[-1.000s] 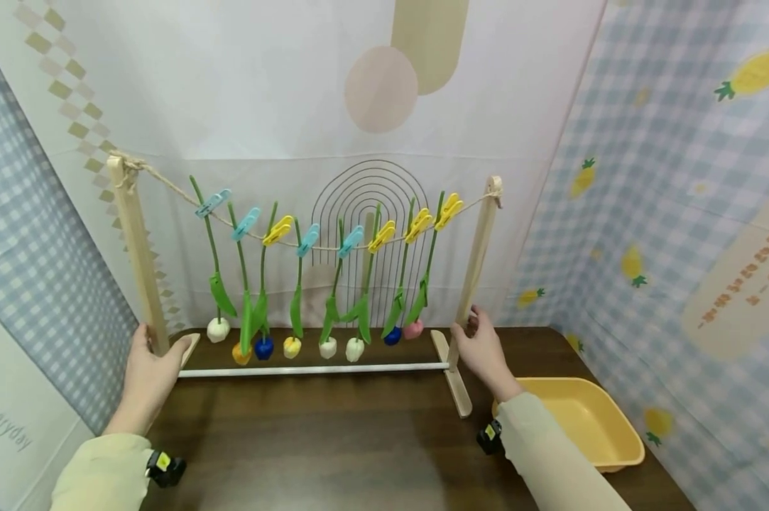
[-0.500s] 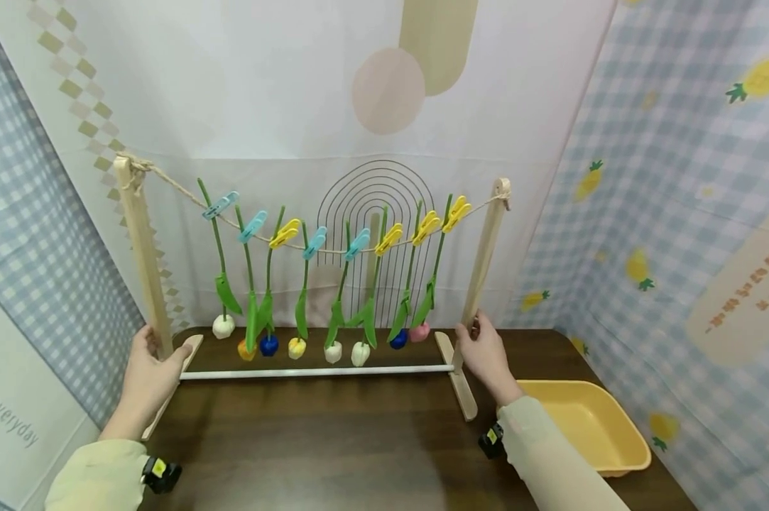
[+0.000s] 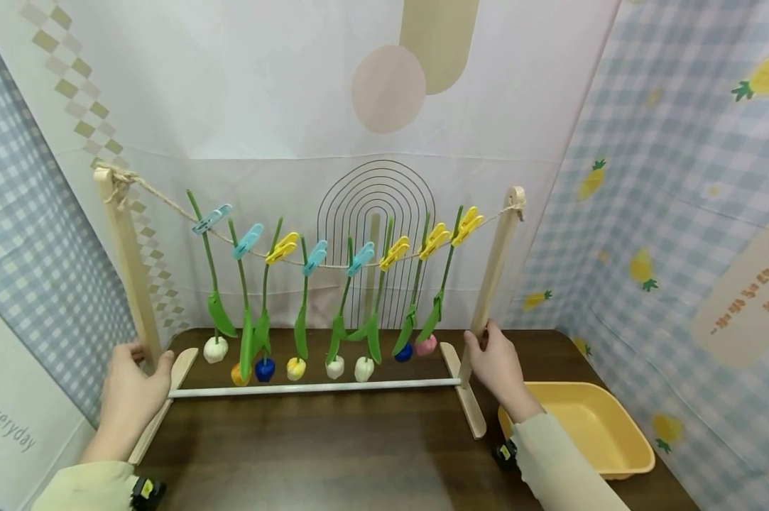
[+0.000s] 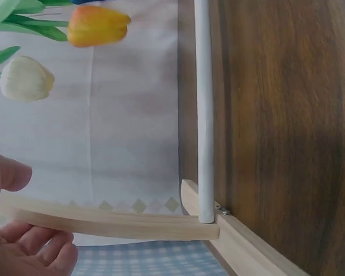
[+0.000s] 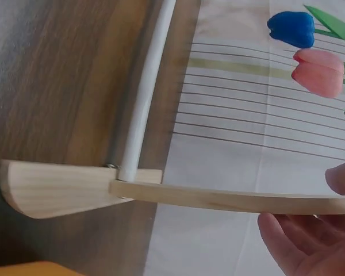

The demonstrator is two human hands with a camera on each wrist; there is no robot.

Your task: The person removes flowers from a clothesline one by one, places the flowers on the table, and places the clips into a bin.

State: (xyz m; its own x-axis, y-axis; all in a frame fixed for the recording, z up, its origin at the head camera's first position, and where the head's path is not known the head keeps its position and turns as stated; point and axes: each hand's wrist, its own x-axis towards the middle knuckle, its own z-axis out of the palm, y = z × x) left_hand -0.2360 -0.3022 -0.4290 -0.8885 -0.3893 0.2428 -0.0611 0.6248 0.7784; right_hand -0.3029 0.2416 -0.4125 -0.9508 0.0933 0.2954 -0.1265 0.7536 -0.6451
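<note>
A wooden clothesline stand stands on the dark table, with twine strung between two posts. Blue clothespins and yellow clothespins hold several artificial tulips upside down on the twine. Their heads are white, orange, blue, yellow and pink. My left hand is around the lower left post; in the left wrist view its fingers curl behind the wood and the thumb is apart from it. My right hand holds the lower right post, fingers on the outer side, thumb on the inner side.
A white rod joins the two wooden feet low down. To the right, a yellow plastic basin sits beside my right forearm. Printed cloth hangs behind the table and along both sides.
In the last half second the stand has come nearer to me, lower and larger in the head view, with both hands moving along with it. The hanging tulips shift with the stand.
</note>
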